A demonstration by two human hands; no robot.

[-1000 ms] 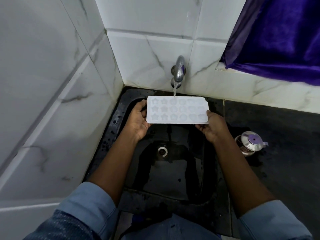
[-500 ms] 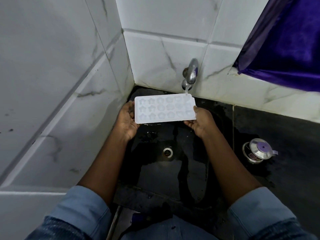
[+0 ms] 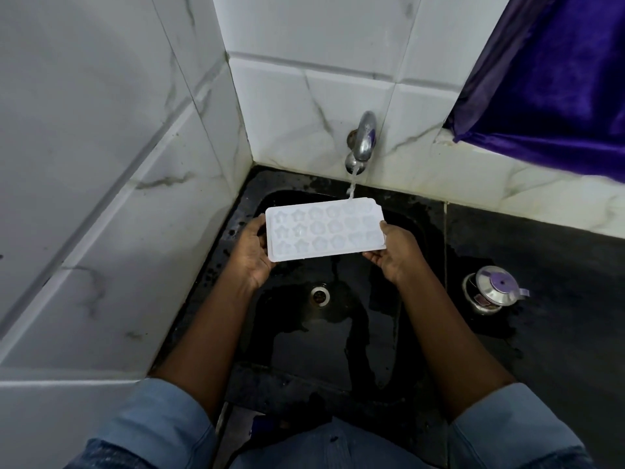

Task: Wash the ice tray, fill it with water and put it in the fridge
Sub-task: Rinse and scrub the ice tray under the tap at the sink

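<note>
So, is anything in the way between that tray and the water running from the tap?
Nothing visible. The left hand and right hand grip the ice tray by its short ends over the sink, and the stream from the tap falls straight onto its far edge near the right end.

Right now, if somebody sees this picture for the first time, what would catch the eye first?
The white ice tray stands out most, held over the dark sink by the left hand and the right hand at its short ends. From the steel tap on the tiled wall, water runs onto the tray's far right edge. A deep purple cloth hangs at the upper right.
</note>
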